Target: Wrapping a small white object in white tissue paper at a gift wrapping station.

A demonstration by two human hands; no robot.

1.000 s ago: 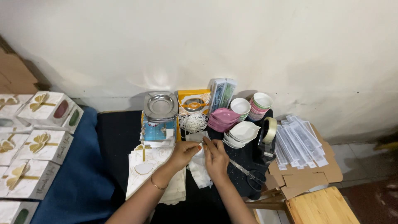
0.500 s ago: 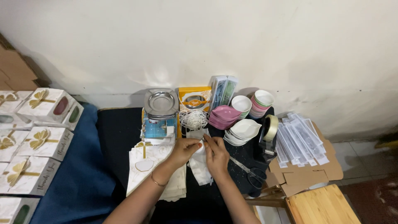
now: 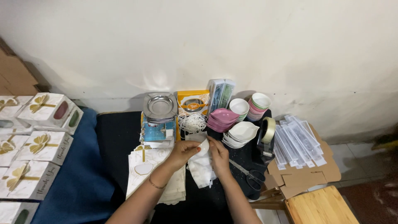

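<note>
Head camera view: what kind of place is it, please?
Probably a small home workshop for packing gifts: white gift boxes with gold bows stacked on the left, a tape dispenser, and stacked small bowls along a bare wall.

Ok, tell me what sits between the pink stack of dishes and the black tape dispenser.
Head view: a stack of white leaf-shaped dishes lies between the pink dish stack and the black tape dispenser.

Hands (image 3: 182, 151) (image 3: 219, 155) meeting over table (image 3: 118, 135) centre | boxes (image 3: 39, 145) lying left | scissors (image 3: 248, 174), tape dispenser (image 3: 266, 137) sitting right | steel plates (image 3: 160, 107), bowls (image 3: 242, 132) standing behind, against wall (image 3: 199, 41)
</note>
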